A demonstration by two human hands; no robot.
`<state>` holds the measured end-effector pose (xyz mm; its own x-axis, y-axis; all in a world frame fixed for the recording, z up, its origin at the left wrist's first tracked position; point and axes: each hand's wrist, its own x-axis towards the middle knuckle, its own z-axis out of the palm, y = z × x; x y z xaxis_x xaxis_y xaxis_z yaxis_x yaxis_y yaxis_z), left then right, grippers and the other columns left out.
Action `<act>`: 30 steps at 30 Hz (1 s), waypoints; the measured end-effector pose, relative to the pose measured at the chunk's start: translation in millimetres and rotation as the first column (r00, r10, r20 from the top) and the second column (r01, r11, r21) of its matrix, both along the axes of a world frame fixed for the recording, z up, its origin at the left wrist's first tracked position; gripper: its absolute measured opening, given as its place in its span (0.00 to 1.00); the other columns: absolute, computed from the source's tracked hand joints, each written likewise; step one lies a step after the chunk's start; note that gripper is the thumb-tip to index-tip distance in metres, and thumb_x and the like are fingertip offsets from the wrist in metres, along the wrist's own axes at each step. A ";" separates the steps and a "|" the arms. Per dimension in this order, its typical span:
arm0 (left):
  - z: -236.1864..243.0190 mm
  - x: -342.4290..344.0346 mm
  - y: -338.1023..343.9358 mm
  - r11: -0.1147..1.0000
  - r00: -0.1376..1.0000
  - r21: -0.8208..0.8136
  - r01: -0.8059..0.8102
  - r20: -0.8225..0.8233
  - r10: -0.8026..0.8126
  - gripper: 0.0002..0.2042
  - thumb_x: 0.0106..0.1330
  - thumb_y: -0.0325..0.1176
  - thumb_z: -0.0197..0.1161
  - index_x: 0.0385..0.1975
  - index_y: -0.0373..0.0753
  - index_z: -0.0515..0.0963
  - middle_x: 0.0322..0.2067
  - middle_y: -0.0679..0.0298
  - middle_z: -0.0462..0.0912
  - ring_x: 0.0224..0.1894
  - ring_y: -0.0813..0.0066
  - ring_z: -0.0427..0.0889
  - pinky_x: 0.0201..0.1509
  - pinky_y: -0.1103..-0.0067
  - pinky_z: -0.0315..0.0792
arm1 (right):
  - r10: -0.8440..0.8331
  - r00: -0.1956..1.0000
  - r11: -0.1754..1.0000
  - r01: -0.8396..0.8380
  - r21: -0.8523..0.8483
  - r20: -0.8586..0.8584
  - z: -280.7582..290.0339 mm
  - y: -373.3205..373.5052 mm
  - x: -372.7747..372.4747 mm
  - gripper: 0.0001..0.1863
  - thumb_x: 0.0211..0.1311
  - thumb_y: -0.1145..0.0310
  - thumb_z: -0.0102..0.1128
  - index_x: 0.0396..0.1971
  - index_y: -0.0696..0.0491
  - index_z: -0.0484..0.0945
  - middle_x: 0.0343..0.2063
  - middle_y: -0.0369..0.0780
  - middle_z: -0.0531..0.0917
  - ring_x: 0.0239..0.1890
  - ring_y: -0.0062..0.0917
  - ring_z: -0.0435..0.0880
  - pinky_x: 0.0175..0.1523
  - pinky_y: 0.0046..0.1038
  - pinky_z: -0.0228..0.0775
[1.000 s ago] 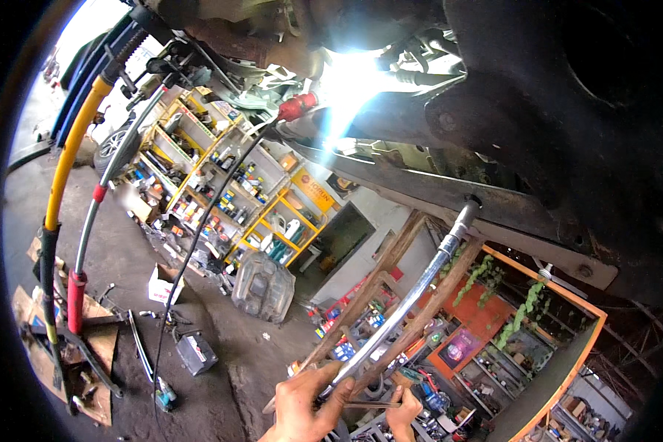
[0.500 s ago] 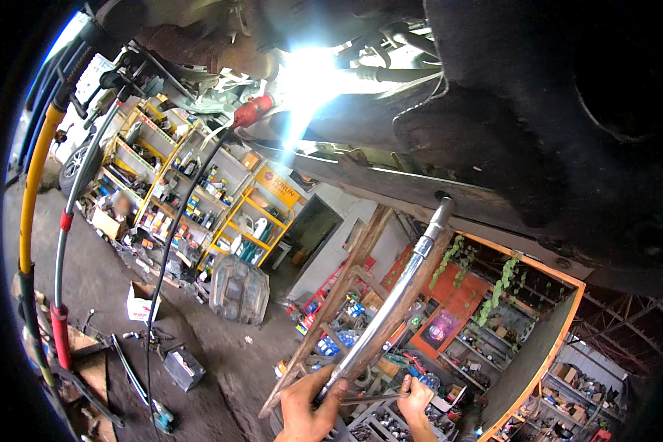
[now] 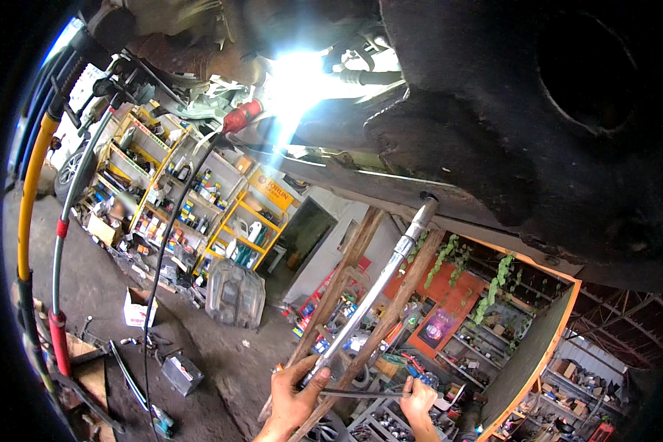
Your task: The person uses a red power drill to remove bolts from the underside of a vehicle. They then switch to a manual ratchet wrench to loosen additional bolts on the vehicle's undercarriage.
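A long chrome extension bar (image 3: 365, 306) slants up from my left hand (image 3: 296, 394) to a dark opening (image 3: 429, 196) in the vehicle's underbody. Its socket end (image 3: 424, 214) sits at that opening, and whatever it meets inside is hidden. The fingers of my left hand are wrapped around the bar's lower end. From there a thin dark wrench handle (image 3: 361, 394) runs sideways to my right hand (image 3: 418, 399), which is closed around its far end. The dark underbody panel (image 3: 471, 88) fills the upper right.
Overhead, a red-handled work lamp (image 3: 241, 116) glares, trailing a black cable (image 3: 171, 243). Yellow (image 3: 33, 199) and grey-red (image 3: 60, 295) poles stand at left. A wooden ladder (image 3: 405, 302) rises behind the bar. Beyond are shelves (image 3: 232, 239), a battery (image 3: 181, 373) and a white box (image 3: 138, 306).
The underbody and the bar's upper end have shifted left in view. My left hand is slightly farther left, while my right hand stays almost in place. Both grips are unchanged.
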<state>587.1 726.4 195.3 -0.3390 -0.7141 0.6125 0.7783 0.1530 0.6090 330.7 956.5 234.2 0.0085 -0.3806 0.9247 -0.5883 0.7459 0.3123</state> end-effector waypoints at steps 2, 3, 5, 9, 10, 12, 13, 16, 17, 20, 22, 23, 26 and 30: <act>-0.8 0.8 0.0 1.000 1.000 0.003 0.004 0.012 -0.004 0.16 0.64 0.34 0.67 0.45 0.28 0.80 0.28 0.58 0.85 0.32 0.79 0.81 0.39 0.80 0.74 | 0.012 1.000 1.000 -0.012 -0.018 0.014 1.1 0.7 4.2 0.20 0.62 0.66 0.60 0.12 0.54 0.68 0.10 0.47 0.73 0.14 0.46 0.75 0.23 0.45 0.64; -0.8 1.1 -0.2 1.000 1.000 0.004 0.006 0.016 -0.006 0.16 0.64 0.34 0.67 0.45 0.28 0.80 0.28 0.58 0.85 0.32 0.79 0.81 0.39 0.80 0.74 | 0.002 1.000 1.000 -0.002 -0.016 0.004 1.8 1.9 3.1 0.20 0.62 0.66 0.60 0.12 0.53 0.68 0.10 0.47 0.73 0.14 0.45 0.75 0.23 0.45 0.64; -2.0 -0.2 -1.2 1.000 1.000 0.023 0.014 -0.011 -0.014 0.16 0.65 0.34 0.66 0.45 0.29 0.80 0.27 0.58 0.85 0.32 0.79 0.81 0.38 0.80 0.74 | -0.017 1.000 1.000 0.017 -0.009 -0.014 2.7 5.1 0.7 0.20 0.61 0.67 0.61 0.12 0.53 0.68 0.10 0.47 0.73 0.14 0.45 0.75 0.23 0.44 0.64; -3.0 -1.4 -5.9 0.999 0.999 0.028 0.024 -0.038 -0.022 0.16 0.65 0.35 0.66 0.45 0.29 0.80 0.26 0.59 0.84 0.31 0.80 0.80 0.36 0.80 0.73 | 0.016 1.000 1.000 -0.016 -0.006 -0.006 6.0 1.6 -1.5 0.19 0.62 0.66 0.60 0.12 0.54 0.68 0.09 0.47 0.73 0.14 0.44 0.75 0.23 0.44 0.64; -2.3 -0.1 -6.5 0.999 0.999 0.027 0.027 -0.039 -0.026 0.16 0.65 0.35 0.66 0.45 0.29 0.80 0.25 0.59 0.84 0.31 0.81 0.80 0.35 0.80 0.73 | 0.015 1.000 1.000 -0.015 -0.002 -0.001 5.1 -0.3 -2.5 0.19 0.62 0.65 0.60 0.13 0.54 0.69 0.10 0.47 0.73 0.14 0.44 0.75 0.23 0.44 0.64; 0.0 3.0 -7.2 0.999 0.999 0.022 0.037 -0.041 -0.036 0.16 0.65 0.35 0.67 0.45 0.29 0.80 0.24 0.59 0.83 0.30 0.81 0.80 0.34 0.80 0.73 | 0.009 1.000 1.000 -0.009 0.001 0.009 2.2 -5.8 -3.9 0.19 0.64 0.64 0.58 0.13 0.54 0.69 0.10 0.47 0.73 0.14 0.45 0.75 0.23 0.44 0.64; -0.1 3.9 -6.2 1.000 1.000 0.010 0.018 -0.017 -0.018 0.16 0.65 0.35 0.66 0.45 0.29 0.80 0.25 0.59 0.84 0.30 0.81 0.80 0.35 0.80 0.73 | 0.006 0.999 1.000 -0.006 0.004 0.033 0.6 -7.5 -5.5 0.20 0.64 0.63 0.58 0.13 0.54 0.70 0.10 0.47 0.73 0.14 0.45 0.75 0.23 0.45 0.65; 1.6 5.5 -4.2 1.000 1.000 -0.016 -0.025 -0.003 0.025 0.16 0.65 0.35 0.67 0.45 0.29 0.81 0.27 0.58 0.85 0.32 0.82 0.81 0.37 0.80 0.73 | -0.030 0.998 0.999 0.029 0.020 0.051 -4.6 -13.4 -16.3 0.18 0.62 0.63 0.58 0.13 0.52 0.70 0.10 0.46 0.75 0.13 0.44 0.76 0.23 0.44 0.67; 0.5 6.3 -2.6 0.999 1.000 -0.011 -0.032 0.000 0.032 0.16 0.64 0.36 0.67 0.45 0.30 0.81 0.28 0.58 0.85 0.32 0.82 0.81 0.37 0.80 0.73 | -0.010 0.999 1.000 0.009 0.016 0.052 -7.1 -15.4 -17.0 0.18 0.62 0.63 0.58 0.13 0.52 0.71 0.10 0.46 0.75 0.13 0.44 0.76 0.23 0.44 0.67; 2.1 8.5 -0.9 0.999 0.999 -0.013 -0.044 0.006 0.044 0.16 0.65 0.36 0.67 0.45 0.29 0.80 0.28 0.60 0.84 0.32 0.82 0.79 0.37 0.81 0.73 | 0.040 0.997 0.999 -0.040 -0.001 0.066 -10.9 -20.9 -16.7 0.18 0.63 0.64 0.58 0.14 0.53 0.71 0.10 0.46 0.75 0.14 0.45 0.76 0.23 0.44 0.66; 5.9 9.4 -1.1 0.998 0.999 -0.034 -0.047 0.003 0.047 0.17 0.66 0.37 0.66 0.46 0.29 0.80 0.26 0.65 0.81 0.30 0.83 0.76 0.35 0.82 0.70 | 0.065 0.994 0.998 -0.063 -0.021 0.086 -12.6 -22.7 -15.1 0.18 0.63 0.64 0.58 0.14 0.53 0.70 0.11 0.48 0.75 0.15 0.46 0.77 0.24 0.46 0.66; 8.0 9.0 -0.5 0.998 0.999 -0.046 -0.045 0.003 0.045 0.17 0.66 0.37 0.65 0.46 0.28 0.79 0.25 0.67 0.80 0.30 0.83 0.74 0.34 0.83 0.69 | 0.074 0.992 0.997 -0.071 -0.032 0.098 -13.3 -22.2 -14.3 0.18 0.64 0.64 0.58 0.14 0.53 0.70 0.11 0.49 0.75 0.16 0.47 0.77 0.24 0.47 0.65; 18.3 10.4 -1.6 0.997 0.998 -0.056 -0.045 0.045 0.047 0.17 0.67 0.36 0.64 0.46 0.28 0.79 0.26 0.67 0.80 0.30 0.83 0.74 0.35 0.83 0.69 | 0.077 0.990 0.997 -0.072 -0.041 0.120 -1.3 -22.2 -11.4 0.19 0.64 0.64 0.57 0.14 0.54 0.70 0.11 0.49 0.75 0.16 0.48 0.77 0.24 0.47 0.65; 35.7 10.0 -2.0 0.998 0.999 -0.055 -0.027 0.024 0.028 0.16 0.67 0.35 0.64 0.47 0.28 0.79 0.27 0.66 0.81 0.31 0.83 0.75 0.36 0.82 0.70 | 0.053 0.990 0.998 -0.051 -0.022 0.129 14.5 -20.5 -18.2 0.19 0.66 0.62 0.56 0.15 0.55 0.71 0.12 0.50 0.75 0.17 0.49 0.77 0.25 0.47 0.66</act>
